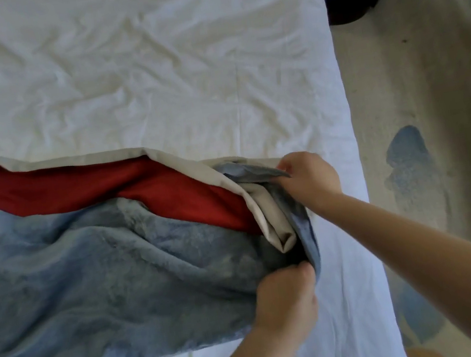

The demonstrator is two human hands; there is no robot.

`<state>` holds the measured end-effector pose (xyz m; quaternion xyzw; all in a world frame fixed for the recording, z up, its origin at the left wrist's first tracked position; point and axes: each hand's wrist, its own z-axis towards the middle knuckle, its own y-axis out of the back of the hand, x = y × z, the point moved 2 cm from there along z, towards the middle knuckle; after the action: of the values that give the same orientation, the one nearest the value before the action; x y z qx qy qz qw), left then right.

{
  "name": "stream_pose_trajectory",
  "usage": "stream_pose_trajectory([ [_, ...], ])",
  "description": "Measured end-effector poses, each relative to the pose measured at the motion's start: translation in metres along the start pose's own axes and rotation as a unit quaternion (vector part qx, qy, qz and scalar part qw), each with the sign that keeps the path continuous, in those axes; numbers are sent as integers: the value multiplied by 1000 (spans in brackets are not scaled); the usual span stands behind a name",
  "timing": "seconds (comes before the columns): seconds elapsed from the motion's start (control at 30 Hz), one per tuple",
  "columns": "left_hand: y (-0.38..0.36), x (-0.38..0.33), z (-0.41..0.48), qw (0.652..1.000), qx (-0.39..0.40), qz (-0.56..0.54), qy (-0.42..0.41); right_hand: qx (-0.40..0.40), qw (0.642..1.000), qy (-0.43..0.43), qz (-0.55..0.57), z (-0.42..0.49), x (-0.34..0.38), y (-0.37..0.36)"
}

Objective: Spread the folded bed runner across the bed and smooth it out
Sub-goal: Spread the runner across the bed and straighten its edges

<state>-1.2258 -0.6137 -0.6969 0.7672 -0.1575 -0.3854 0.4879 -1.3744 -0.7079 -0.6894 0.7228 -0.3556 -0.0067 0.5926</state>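
The bed runner (105, 274) lies across the near part of the bed (150, 68), with its long axis running left to right. Its left part passes out of the frame, and its right end stops just short of the bed's right edge. That end is not flat. It is bunched and turned over on itself between the 2 hands, so the cloth to be opened out lies directly under and to the left of them.

The right hand (307, 179) is at the far corner of this end, its fingers (286, 167) curled and pinching a flap of blue and beige cloth. The left hand (286, 299) is at the near corner, fingers curled into the blue edge. Both hands grip the runner's short end, the left one nearer the person and the right one farther. The next move probably means drawing that end towards the bed's right edge while parting the corners, far and near, to undo the fold.

The runner's top is soft blue plush, rumpled in broad waves. A red band and a beige lining show along its far side where it is turned back. The white bedding beneath is creased. Pale floor (424, 58) lies to the right of the bed.
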Motion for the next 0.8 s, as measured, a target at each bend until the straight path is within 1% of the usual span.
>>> stream_pose_trajectory([
  [0.1, -9, -6, -2, 1000, 17, 12, -23, -46, 998, -31, 34, 1, -20, 9],
  [0.17, -12, -4, -1, 998, 43, 22, -31, -76, 994, -52, 67, -7, -37, 11],
  [0.23, -14, -2, -4, 995, 64, 46, -62, -102, 986, -84, 104, -19, -58, 7],
  [0.3, -11, 0, -5, 992, 74, 39, -95, -125, 976, -120, 134, -34, -78, 2],
  [0.33, -5, 2, -4, 992, 60, 32, -108, -129, 972, -135, 142, -40, -85, 0],
  [0.4, 12, 8, -2, 992, 3, 17, -126, -128, 972, -145, 136, -52, -92, -2],
  [0.47, 27, 20, 3, 983, -81, 15, -165, -132, 980, -105, 103, -59, -92, 2],
  [0.53, 49, 35, 13, 971, -147, 60, -176, -137, 989, -12, 60, -59, -86, 9],
  [0.57, 57, 43, 20, 967, -155, 96, -176, -130, 990, 36, 41, -56, -83, 12],
  [0.63, 64, 60, 34, 958, -129, 168, -193, -111, 986, 127, -5, -48, -72, 17],
  [0.7, 65, 73, 46, 942, -92, 238, -216, -109, 971, 203, -69, -39, -60, 19],
  [0.73, 69, 78, 51, 936, -77, 264, -219, -118, 964, 222, -92, -35, -57, 21],
  [0.77, 75, 82, 56, 933, -70, 279, -215, -122, 964, 215, -101, -31, -58, 23],
  [0.8, 82, 86, 61, 933, -70, 289, -203, -124, 971, 183, -92, -27, -61, 27],
])
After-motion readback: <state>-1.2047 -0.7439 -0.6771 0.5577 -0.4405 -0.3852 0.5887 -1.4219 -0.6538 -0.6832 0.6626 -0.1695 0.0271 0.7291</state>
